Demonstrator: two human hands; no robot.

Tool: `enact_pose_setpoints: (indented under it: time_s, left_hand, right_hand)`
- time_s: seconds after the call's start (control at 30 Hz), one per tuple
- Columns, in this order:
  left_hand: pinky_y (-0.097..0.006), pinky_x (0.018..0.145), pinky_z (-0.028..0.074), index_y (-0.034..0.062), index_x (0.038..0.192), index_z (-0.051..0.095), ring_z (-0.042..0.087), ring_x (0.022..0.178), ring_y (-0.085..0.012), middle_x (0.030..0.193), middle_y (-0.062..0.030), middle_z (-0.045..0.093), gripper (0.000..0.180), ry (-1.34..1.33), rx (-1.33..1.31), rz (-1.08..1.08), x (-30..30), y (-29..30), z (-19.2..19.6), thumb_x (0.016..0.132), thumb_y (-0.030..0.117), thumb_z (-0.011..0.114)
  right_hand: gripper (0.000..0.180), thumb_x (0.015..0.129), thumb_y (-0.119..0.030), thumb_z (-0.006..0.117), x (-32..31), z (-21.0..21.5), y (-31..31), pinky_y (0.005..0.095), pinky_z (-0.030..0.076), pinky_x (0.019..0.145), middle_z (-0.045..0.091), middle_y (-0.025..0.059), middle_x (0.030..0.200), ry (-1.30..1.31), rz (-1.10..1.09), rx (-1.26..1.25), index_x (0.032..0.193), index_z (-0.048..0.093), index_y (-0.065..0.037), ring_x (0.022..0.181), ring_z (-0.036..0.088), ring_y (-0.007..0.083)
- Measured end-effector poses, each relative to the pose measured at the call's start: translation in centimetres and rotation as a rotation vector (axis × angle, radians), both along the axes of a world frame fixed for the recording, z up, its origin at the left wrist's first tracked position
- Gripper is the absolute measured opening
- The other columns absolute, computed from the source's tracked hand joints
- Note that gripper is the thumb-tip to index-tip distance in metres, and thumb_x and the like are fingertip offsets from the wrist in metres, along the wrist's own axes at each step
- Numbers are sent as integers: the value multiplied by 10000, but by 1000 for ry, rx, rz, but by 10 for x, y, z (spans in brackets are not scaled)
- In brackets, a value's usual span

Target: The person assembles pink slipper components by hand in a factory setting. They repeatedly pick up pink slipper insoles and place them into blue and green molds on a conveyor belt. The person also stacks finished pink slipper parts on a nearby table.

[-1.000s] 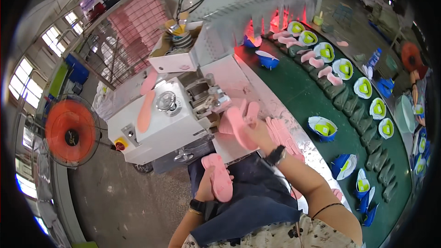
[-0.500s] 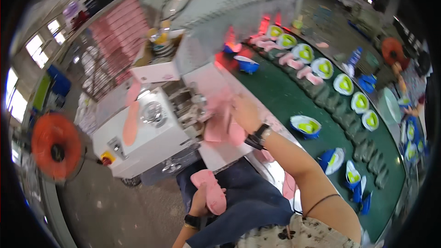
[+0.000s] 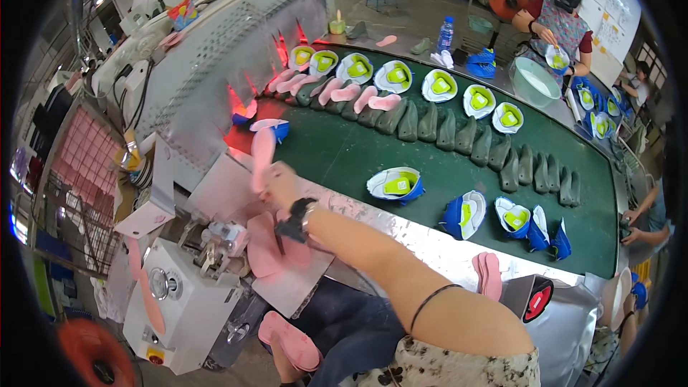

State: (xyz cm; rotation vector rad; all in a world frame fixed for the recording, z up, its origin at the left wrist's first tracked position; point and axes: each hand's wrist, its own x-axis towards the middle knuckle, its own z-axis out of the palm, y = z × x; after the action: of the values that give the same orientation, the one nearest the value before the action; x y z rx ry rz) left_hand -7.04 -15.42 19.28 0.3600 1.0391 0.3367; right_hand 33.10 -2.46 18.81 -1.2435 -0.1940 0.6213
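Observation:
My right hand point(image 3: 281, 185), with a black band on its wrist, pinches a pink insole point(image 3: 263, 149) upright at the near left edge of the green conveyor belt point(image 3: 326, 145). Just below it, more pink insoles point(image 3: 265, 247) lie on the pale worktop beside the white machine point(image 3: 179, 308). Low in the picture, by my dark apron, my left hand point(image 3: 284, 367) is closed around a pink insole point(image 3: 290, 342) with markings; whether it is a single piece or a stack I cannot tell. A blue and white shoe upper point(image 3: 272, 129) sits on the belt just beyond the raised insole.
Along the belt's far side stand shoe uppers with lime linings point(image 3: 439, 86), dark green shoe lasts point(image 3: 446, 132) and pink insoles point(image 3: 385, 102). More uppers point(image 3: 396, 185) sit nearer. A red-lit heating tunnel point(image 3: 236, 50) covers the left end. Across the belt a person point(image 3: 555, 29) handles an upper.
My right hand has risen from the insoles by the machine and now carries one toward the belt. The view has swung right. My left hand still holds its pink insole low down.

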Motion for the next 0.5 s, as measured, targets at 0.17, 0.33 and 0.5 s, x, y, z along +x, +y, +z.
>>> enact_pose_setpoints:
  time_s: [0.17, 0.33, 0.5]
  left_hand:
    - [-381, 789, 512, 97, 1087, 541, 616, 877, -228, 960, -48, 627, 301, -195, -68, -140, 2, 15, -41, 900, 322, 475]
    - [-418, 875, 498, 50, 1156, 521, 605, 1000, -261, 1095, -93, 611, 340, -91, 4, -70, 35, -5, 12, 874, 237, 480]
    - [-460, 933, 480, 29, 1225, 482, 581, 1077, -299, 1164, -122, 579, 387, -83, -74, -172, 58, -3, 26, 894, 230, 480]
  right_hand:
    - [139, 922, -85, 475, 140, -4, -148, 337, 500, 383, 575, 141, 783, -156, -384, -205, 1050, 452, -38, 509, 649, 263]
    - [291, 759, -31, 586, 227, -61, -213, 370, 533, 527, 639, 155, 806, -300, -602, -555, 1037, 501, -18, 601, 660, 267]
    - [571, 669, -132, 654, 280, -97, -231, 386, 498, 787, 638, 175, 924, -663, -620, -509, 1206, 511, -2, 864, 634, 331]
